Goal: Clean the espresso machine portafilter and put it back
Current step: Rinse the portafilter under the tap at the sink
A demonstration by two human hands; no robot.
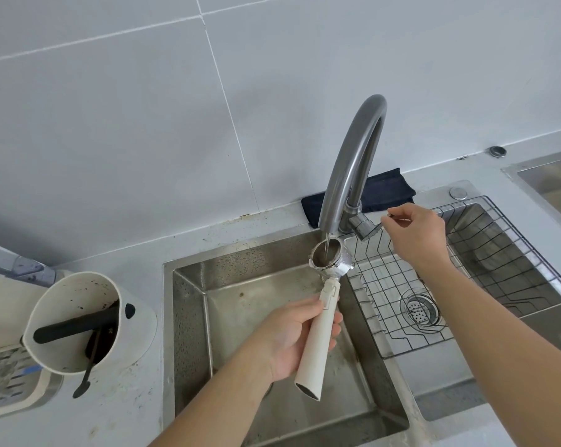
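The portafilter (324, 304) is gripped by its cream handle in the left hand (297, 338), whose fingers are curled round the shaft, and it is held tilted above the left basin of the steel sink (189, 317), with its metal basket raised toward the basin's rear right corner. A thin stream of water (327, 250) is received in the basket, directly under the spout of the curved grey faucet (353, 156). The faucet's lever (374, 225) is pinched between thumb and fingertips of the right hand (417, 233), which is reached over the wire rack (401, 285) set in the right basin; a round drain strainer (419, 309) is seen beneath that rack. On the counter (127, 398), near the sink's left edge, a white knock box (134, 346) with a black bar across it is stood, stained with coffee grounds. A dark folded cloth (385, 191) is laid against the tiled wall behind the faucet base
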